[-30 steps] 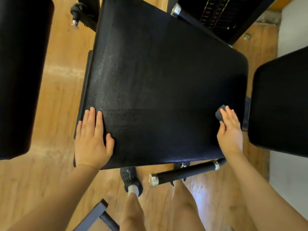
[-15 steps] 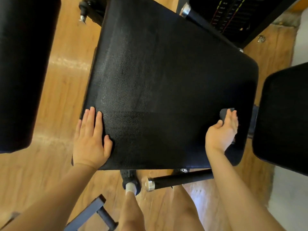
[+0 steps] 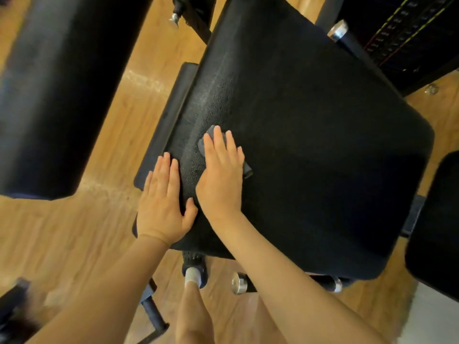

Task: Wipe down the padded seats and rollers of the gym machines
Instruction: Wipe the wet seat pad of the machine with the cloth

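Note:
A large black padded seat (image 3: 323, 150) fills the middle of the head view. My left hand (image 3: 162, 204) lies flat on its near left corner, fingers together, holding nothing. Right beside it, my right hand (image 3: 222, 172) presses a small dark grey cloth (image 3: 211, 137) flat onto the seat's left part; the cloth shows past the fingertips and at the hand's right side. A thick black padded roller (image 3: 57, 95) stands to the left, and another black pad (image 3: 437, 232) sits at the right edge.
A chrome-capped black bar (image 3: 239, 284) sticks out under the seat's near edge. My legs and a dark shoe (image 3: 193, 271) are on the wooden floor (image 3: 74, 244) below. A weight stack (image 3: 402, 28) is at the top right. A black frame tube (image 3: 151, 309) lies at the lower left.
My right hand has swept the cloth from the seat's right edge across to its left part, ending next to my left hand. The left hand stayed on the corner; the view shifted right.

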The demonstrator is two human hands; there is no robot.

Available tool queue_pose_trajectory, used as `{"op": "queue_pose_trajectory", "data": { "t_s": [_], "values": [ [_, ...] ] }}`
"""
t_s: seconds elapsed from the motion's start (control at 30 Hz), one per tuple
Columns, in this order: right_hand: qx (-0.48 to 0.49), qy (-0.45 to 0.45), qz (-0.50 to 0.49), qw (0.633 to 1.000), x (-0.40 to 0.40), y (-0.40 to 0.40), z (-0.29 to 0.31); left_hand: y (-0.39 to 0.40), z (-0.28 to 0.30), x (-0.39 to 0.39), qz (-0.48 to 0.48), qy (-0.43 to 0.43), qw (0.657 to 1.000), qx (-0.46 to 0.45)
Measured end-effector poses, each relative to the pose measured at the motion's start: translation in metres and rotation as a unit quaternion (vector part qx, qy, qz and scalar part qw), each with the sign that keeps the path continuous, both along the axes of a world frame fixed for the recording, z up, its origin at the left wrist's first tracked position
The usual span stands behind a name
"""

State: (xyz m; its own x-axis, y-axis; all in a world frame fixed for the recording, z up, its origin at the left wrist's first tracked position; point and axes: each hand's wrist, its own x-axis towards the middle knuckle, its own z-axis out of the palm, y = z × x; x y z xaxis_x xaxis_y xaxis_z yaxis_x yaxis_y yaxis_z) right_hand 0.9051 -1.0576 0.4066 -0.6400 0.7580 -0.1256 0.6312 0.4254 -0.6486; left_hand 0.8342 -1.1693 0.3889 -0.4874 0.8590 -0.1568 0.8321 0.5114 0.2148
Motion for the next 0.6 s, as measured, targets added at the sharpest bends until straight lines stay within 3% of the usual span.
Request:
{"op": "queue_pose_trajectory", "data": {
  "t_s": [0.23,0.37,0.6],
  "values": [
    [0.072,0.025,0.184,0.980,-0.035,0.011,-0.003,0.001,-0.002,-0.002,-0.001,-0.012,1.000,-0.015],
    [0.099,0.038,0.234,0.966,-0.014,0.020,-0.009,0.000,0.000,-0.002,-0.005,-0.001,1.000,-0.013],
    [0.082,0.018,0.117,0.990,0.064,0.024,-0.022,0.002,0.002,-0.002,-0.008,0.009,1.000,-0.003]
  ]
}}
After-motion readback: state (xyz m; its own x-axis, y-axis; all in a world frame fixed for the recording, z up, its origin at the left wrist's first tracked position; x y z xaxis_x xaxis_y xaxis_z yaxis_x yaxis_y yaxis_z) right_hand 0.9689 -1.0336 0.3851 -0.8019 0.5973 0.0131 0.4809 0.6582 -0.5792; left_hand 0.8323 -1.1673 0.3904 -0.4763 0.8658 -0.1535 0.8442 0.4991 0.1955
